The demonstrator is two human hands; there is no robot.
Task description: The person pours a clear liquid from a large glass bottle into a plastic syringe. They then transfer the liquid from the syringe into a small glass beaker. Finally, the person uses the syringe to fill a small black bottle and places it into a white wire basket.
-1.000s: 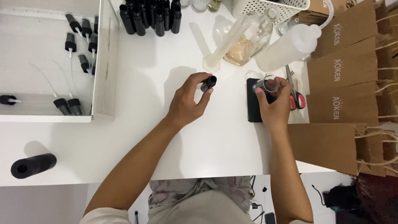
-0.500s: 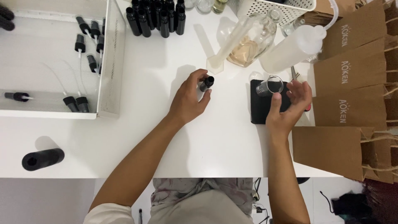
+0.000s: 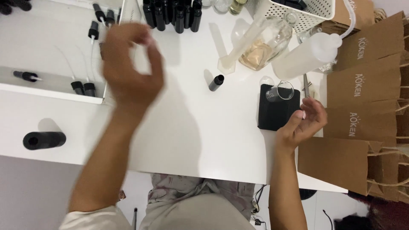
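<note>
Bare left hand (image 3: 130, 64) raised, fingers loosely curled; right hand (image 3: 304, 123) open, empty

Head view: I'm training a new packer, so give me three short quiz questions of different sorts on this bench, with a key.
1. True or false: the left hand holds the small black bottle.
2. What does the glass beaker stand on? A) the black pad B) a paper bag C) the white tray
3. Fill in: the right hand is open and holds ____.

Key: 1. False; the bottle stands alone on the table, apart from the hand, which is raised near the tray. 2. A. 3. Nothing.
</note>
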